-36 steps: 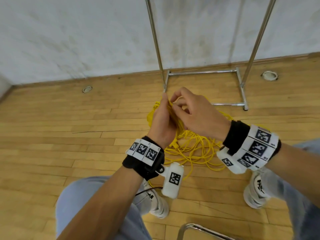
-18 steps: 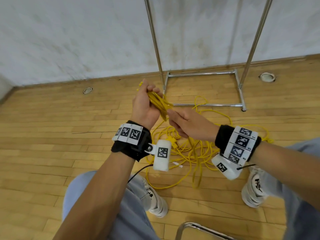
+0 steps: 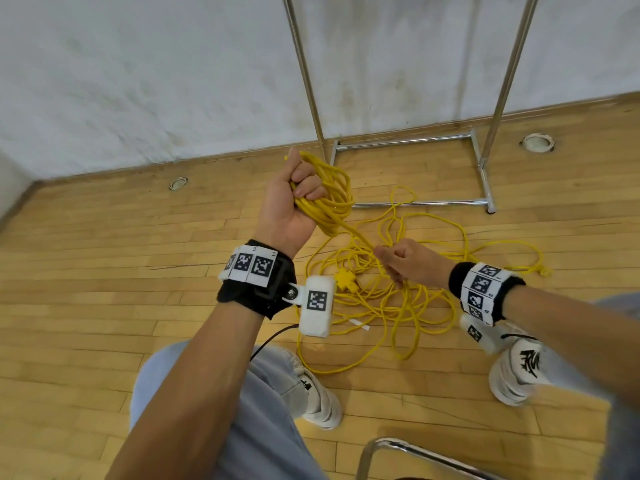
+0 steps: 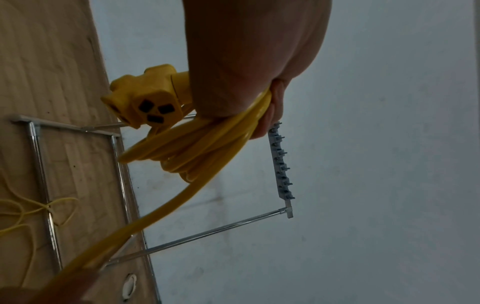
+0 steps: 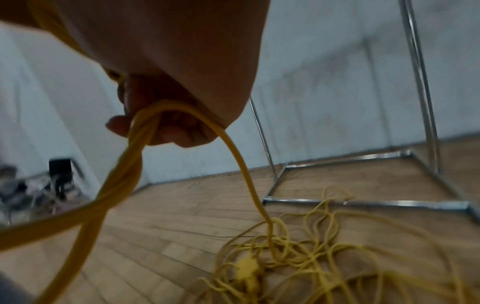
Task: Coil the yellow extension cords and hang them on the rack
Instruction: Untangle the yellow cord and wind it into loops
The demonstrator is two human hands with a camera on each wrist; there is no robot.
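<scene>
My left hand (image 3: 303,188) is raised and grips a small coil of yellow extension cord (image 3: 329,199); its yellow socket block (image 4: 145,100) sticks out beside the palm in the left wrist view. From the coil one strand runs down to my right hand (image 3: 398,263), lower and to the right, whose fingers (image 5: 166,131) curl round the cord (image 5: 233,152). Under both hands the loose yellow cord (image 3: 408,299) lies tangled on the wooden floor, with another socket block (image 3: 344,279) in it. The chrome rack (image 3: 412,142) stands against the wall just beyond.
My two white shoes (image 3: 318,400) (image 3: 519,375) stand at the near edge of the tangle. A chrome tube (image 3: 408,452) curves across the bottom. Round floor fittings (image 3: 178,183) (image 3: 536,143) sit near the wall. The rack's hook bar (image 4: 281,164) shows in the left wrist view.
My hands were together at the coil; the left has since risen up and left with it, while the right slid down and right along the strand.
</scene>
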